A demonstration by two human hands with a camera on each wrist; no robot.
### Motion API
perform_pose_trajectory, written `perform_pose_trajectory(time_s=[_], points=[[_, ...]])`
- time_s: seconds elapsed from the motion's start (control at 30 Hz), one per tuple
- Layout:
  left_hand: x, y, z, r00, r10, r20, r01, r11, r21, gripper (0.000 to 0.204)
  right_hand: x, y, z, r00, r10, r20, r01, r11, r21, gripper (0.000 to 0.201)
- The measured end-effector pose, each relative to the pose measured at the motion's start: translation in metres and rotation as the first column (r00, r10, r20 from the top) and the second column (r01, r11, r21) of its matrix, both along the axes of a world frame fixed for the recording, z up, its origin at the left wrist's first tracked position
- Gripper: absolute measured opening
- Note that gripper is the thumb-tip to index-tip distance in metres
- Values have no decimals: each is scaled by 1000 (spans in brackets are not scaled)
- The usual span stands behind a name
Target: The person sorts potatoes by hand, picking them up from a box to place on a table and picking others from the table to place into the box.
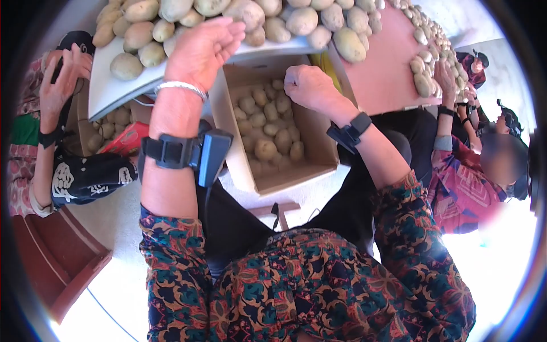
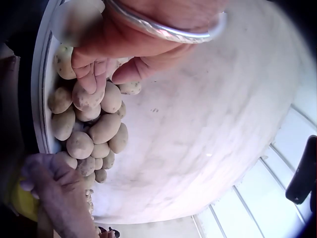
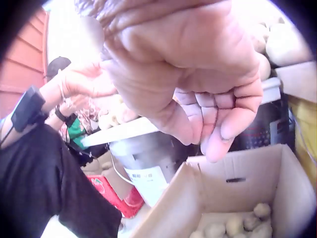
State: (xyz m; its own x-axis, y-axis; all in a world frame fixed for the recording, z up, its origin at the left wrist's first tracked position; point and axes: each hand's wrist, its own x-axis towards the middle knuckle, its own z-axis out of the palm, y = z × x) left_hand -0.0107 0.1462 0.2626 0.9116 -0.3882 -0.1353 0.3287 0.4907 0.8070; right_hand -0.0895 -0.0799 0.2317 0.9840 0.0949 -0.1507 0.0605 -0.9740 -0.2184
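Over the pile of potatoes (image 1: 302, 21) on the white tabletop, my left hand (image 1: 199, 48) reaches with its fingers extended. In the left wrist view its fingertips overlap a pinkish potato (image 2: 88, 96), and the thumb stands apart from the fingers. My right hand (image 1: 313, 88) is above the cardboard box (image 1: 239, 165), near its far right side. Its fingers (image 3: 218, 134) are curled in toward the thumb, and no potato shows between them in the right wrist view. Several smaller potatoes (image 1: 265, 149) lie in the bottom of the box.
On the right, a pinkish tabletop (image 1: 379, 74) bears more potatoes (image 1: 424, 74). A person (image 1: 478, 165) sits there, and another person's hand (image 1: 57, 85) is raised at the left. A grey bucket (image 3: 148, 158) and a red box (image 3: 116, 196) stand beside the cardboard box.
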Motion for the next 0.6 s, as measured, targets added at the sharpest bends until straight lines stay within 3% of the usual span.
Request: perform_pose_trajectory(time_s=[0.07,0.1,0.2,0.3,0.4,0.47,0.53,0.57,0.6], points=[[8,2,-9,991,58,-120,-67,995,-72,37,11,5,28,989,-64,133,43,987,153,14],[10,1,-16,979,61,-196,-91,985,-147,35,16,11,40,973,-72,219,41,989,145,13],[-2,-3,-4,954,86,-286,-130,982,-137,40,34,29,74,949,-149,278,67,956,285,12],[-7,-4,2,943,120,-311,-174,973,-153,41,56,45,96,913,-98,397,-47,940,339,12],[-6,-4,0,930,164,-330,-228,959,-166,41,83,63,102,855,-68,515,-142,923,357,13],[-3,-5,-5,921,179,-347,-259,945,-200,40,94,84,110,895,-59,443,-122,921,370,16],[0,-6,-6,916,199,-348,-282,936,-209,37,107,108,113,866,38,498,-170,960,222,26],[1,-6,-6,902,212,-376,-313,921,-230,34,111,118,118,915,68,397,-151,971,183,44],[0,-7,-6,886,223,-407,-342,906,-250,32,116,129,118,915,74,397,-158,970,183,44]])
